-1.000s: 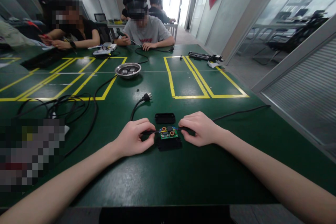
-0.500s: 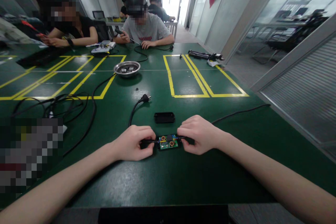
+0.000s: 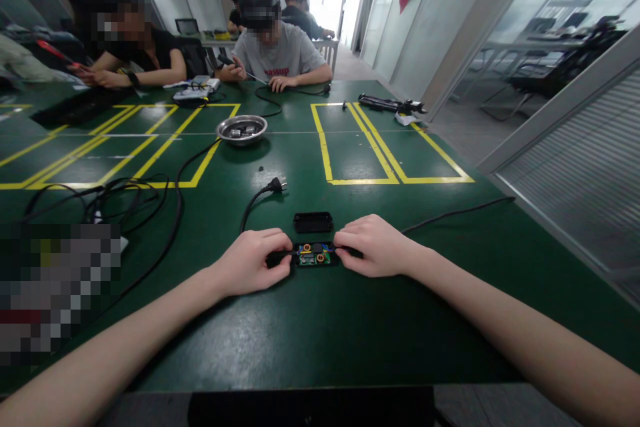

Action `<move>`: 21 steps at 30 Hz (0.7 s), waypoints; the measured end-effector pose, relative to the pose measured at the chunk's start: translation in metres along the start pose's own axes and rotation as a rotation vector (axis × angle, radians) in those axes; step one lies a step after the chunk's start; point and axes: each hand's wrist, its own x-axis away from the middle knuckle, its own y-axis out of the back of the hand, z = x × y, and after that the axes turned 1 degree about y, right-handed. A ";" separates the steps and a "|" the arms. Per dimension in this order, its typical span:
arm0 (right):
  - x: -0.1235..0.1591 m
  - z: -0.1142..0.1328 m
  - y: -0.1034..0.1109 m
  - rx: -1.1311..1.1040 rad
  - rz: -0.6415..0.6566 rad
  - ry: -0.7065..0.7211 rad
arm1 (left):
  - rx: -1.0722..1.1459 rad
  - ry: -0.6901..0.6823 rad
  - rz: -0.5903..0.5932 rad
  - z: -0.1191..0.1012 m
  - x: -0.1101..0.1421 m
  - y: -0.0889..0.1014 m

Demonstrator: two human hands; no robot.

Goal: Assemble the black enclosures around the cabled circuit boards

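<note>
Circuit board (image 3: 314,254) in black case, cables being held at both ends

Item one: circuit board, green, bearing two copper-coloured rings and blue and yellow wires. It is lying on the green table (image 3: 320,333), between the two hands, within the outline of a shallow black case half (image 3: 335,261); whether it is seating fully cannot be told.

Item two: left hand (image 3: 257,261), thumb and fingers closing on a black cable (image 3: 278,257) at the board's left end.

Item three: right hand (image 3: 375,245), likewise pinching a black cable at the board's right end. A black cord (image 3: 450,213) is stretching away over the table beyond this hand.

Item four: second case half (image 3: 313,222), black, lying just beyond the board.

Item five: black plug (image 3: 275,185), resting beyond the left hand, its cord curving down and disappearing behind that hand.

Item six: metal bowl (image 3: 242,141), standing farther off and holding small metal parts (image 3: 236,133).

Item seven: loose cables (image 3: 125,197), tangling on the left.

Item eight: yellow tape (image 3: 365,181), marking out boxes on the table.

Item nine: a co-worker in a grey shirt (image 3: 295,50), sitting at the far side and holding a screwdriver-like tool (image 3: 256,78).
</note>
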 end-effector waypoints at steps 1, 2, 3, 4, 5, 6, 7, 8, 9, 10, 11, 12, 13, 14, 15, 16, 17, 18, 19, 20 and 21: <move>0.000 0.000 0.000 -0.008 0.014 -0.012 | -0.003 -0.001 0.003 0.000 0.000 0.000; 0.000 -0.001 0.000 -0.015 0.030 -0.032 | -0.007 -0.002 0.007 0.000 0.000 0.000; 0.000 -0.001 0.000 -0.021 0.045 -0.057 | -0.012 -0.003 0.010 0.000 0.000 0.000; -0.001 -0.001 0.000 -0.026 0.058 -0.083 | -0.016 -0.005 0.011 0.000 0.000 0.000; -0.001 -0.002 0.000 -0.029 0.068 -0.109 | -0.022 -0.008 0.010 0.000 0.001 -0.001; -0.001 -0.002 -0.001 -0.029 0.075 -0.134 | -0.031 -0.012 0.005 -0.001 0.001 -0.001; -0.001 -0.002 -0.001 -0.029 0.081 -0.155 | -0.042 -0.016 0.000 -0.001 0.001 -0.001; -0.002 -0.002 -0.001 -0.028 0.088 -0.173 | -0.055 -0.019 -0.002 -0.001 0.002 -0.001; -0.002 -0.002 -0.002 -0.029 0.095 -0.187 | -0.069 -0.024 -0.005 -0.001 0.002 -0.001; -0.003 -0.002 -0.002 -0.029 0.103 -0.199 | -0.084 -0.029 -0.009 -0.001 0.002 -0.001; -0.004 -0.001 -0.002 -0.029 0.109 -0.211 | -0.099 -0.037 -0.013 0.000 0.003 -0.001; -0.004 0.000 -0.002 -0.027 0.115 -0.221 | -0.112 -0.051 -0.016 0.000 0.002 -0.001; -0.005 0.001 -0.002 -0.022 0.120 -0.233 | -0.124 -0.068 -0.023 0.000 0.002 -0.001; -0.005 0.002 -0.002 -0.015 0.125 -0.243 | -0.128 -0.090 -0.029 0.001 0.002 -0.001; -0.006 0.002 -0.002 -0.007 0.130 -0.253 | -0.123 -0.108 -0.038 0.002 0.001 0.000; -0.006 0.003 -0.002 -0.001 0.135 -0.262 | -0.109 -0.122 -0.049 0.002 0.001 -0.001; -0.007 0.004 -0.002 0.003 0.138 -0.269 | -0.089 -0.130 -0.065 0.003 0.000 -0.001; -0.007 0.004 -0.002 0.006 0.140 -0.276 | -0.066 -0.130 -0.087 0.003 0.000 -0.001; -0.008 0.005 -0.002 0.007 0.140 -0.283 | -0.045 -0.128 -0.106 0.004 0.000 -0.002; -0.008 0.005 -0.002 0.009 0.137 -0.292 | -0.027 -0.127 -0.119 0.004 -0.001 -0.002; -0.009 0.005 -0.002 0.012 0.133 -0.302 | -0.011 -0.124 -0.123 0.004 0.000 -0.002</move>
